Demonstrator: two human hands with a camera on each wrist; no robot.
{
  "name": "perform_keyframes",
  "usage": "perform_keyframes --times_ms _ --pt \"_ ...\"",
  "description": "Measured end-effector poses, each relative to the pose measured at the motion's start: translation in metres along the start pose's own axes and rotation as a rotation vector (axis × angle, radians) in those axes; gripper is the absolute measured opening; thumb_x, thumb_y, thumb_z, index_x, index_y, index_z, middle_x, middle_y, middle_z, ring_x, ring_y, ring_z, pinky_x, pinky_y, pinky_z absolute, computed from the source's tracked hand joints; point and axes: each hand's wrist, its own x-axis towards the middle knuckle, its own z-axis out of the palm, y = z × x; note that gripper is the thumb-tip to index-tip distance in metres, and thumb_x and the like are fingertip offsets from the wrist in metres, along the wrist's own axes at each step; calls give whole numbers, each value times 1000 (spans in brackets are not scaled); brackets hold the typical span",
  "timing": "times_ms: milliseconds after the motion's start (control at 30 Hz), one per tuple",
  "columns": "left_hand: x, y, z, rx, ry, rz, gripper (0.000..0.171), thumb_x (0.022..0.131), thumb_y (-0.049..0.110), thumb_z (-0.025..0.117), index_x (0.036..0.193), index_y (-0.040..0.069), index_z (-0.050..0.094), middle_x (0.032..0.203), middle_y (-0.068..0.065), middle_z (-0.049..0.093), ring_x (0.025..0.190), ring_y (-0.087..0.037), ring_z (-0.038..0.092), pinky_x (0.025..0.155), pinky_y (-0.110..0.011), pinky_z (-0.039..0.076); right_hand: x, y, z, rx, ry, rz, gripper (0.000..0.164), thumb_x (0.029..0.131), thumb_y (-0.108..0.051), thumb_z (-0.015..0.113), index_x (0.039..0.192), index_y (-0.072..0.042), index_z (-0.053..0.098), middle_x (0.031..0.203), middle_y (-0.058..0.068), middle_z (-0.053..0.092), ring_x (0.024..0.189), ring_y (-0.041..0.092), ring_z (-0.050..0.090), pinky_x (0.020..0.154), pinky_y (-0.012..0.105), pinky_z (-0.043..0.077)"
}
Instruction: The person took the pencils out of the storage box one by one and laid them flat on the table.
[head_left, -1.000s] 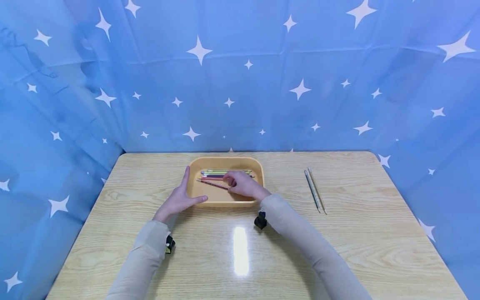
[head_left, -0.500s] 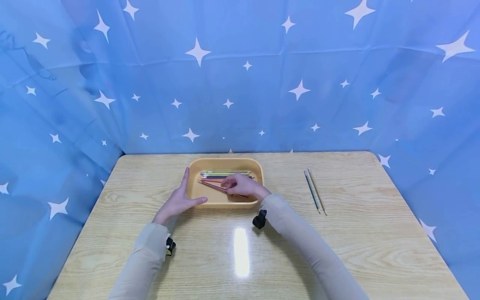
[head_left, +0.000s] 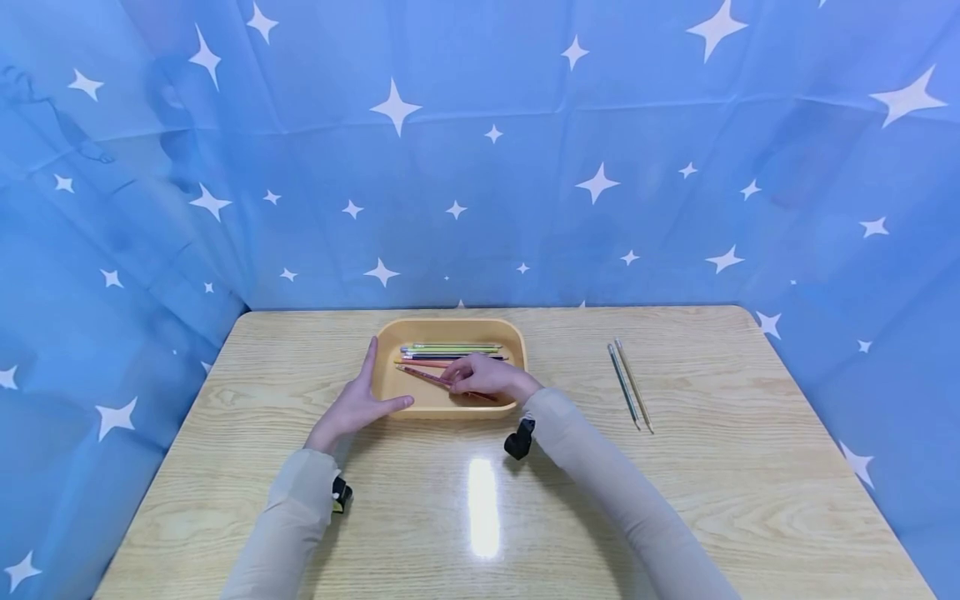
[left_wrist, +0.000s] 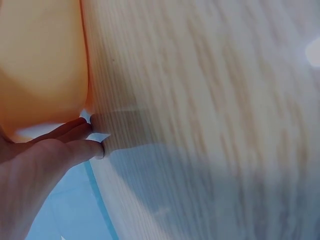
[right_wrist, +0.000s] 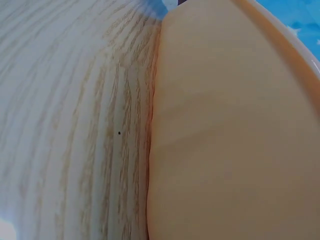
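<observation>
A yellow-orange tray (head_left: 450, 412) stands near the table's far edge with several pencils (head_left: 450, 348) lying side by side along its back half. Nearer its front lies a dark red pencil (head_left: 422, 375), slanted apart from the others. My right hand (head_left: 487, 375) reaches in over the right front of the tray and pinches this pencil near its middle. At the tray's left front corner my left hand (head_left: 356, 406) touches the outside, fingers straight along the left side and thumb at the front rim. The right wrist view shows the tray wall (right_wrist: 225, 125), with the hand out of sight.
Two pencils, one blue-green (head_left: 623, 386) and one natural wood (head_left: 634, 385), lie on the wooden table (head_left: 750, 467) right of the tray. A blue curtain with white stars (head_left: 480, 167) hangs behind the table and along both sides.
The fingers of my right hand have moved slightly towards the front of the tray. More of the dark red pencil's right end shows. My left hand has stayed at the corner.
</observation>
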Motion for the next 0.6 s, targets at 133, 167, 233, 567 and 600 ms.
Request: perform_keyframes --times_ms 133,167,233,567,600 --pt "0 0 1 1 -2 1 123 78 47 78 154 23 -16 155 -28 10 135 -50 25 109 -58 23 0 1 1 28 7 24 30 91 -8 63 120 -2 65 108 5 66 90 14 55 79 27 45" --pt "0 0 1 3 -5 4 123 78 47 78 154 23 -16 155 -28 10 135 -50 25 109 -58 23 0 1 1 27 12 27 29 91 -8 62 119 -2 65 107 5 66 89 14 56 78 27 45" --pt "0 1 1 0 -8 8 123 78 48 78 154 23 -16 156 -27 9 135 -50 25 109 -58 22 0 2 1 22 21 24 27 92 -6 60 119 -1 65 104 5 66 88 14 56 77 27 46" --pt "1 2 -1 15 5 8 124 77 48 78 154 21 -15 156 -26 9 135 -50 25 108 -59 23 -2 0 -5 16 106 -137 21 93 -2 58 112 0 66 87 7 67 80 17 62 72 28 51" --pt "0 1 -1 17 5 5 124 77 48 78 154 20 -15 156 -26 9 135 -50 25 108 -59 23 -4 -2 -6 18 121 -148 21 92 -1 58 112 0 66 87 8 67 80 18 62 73 28 51"
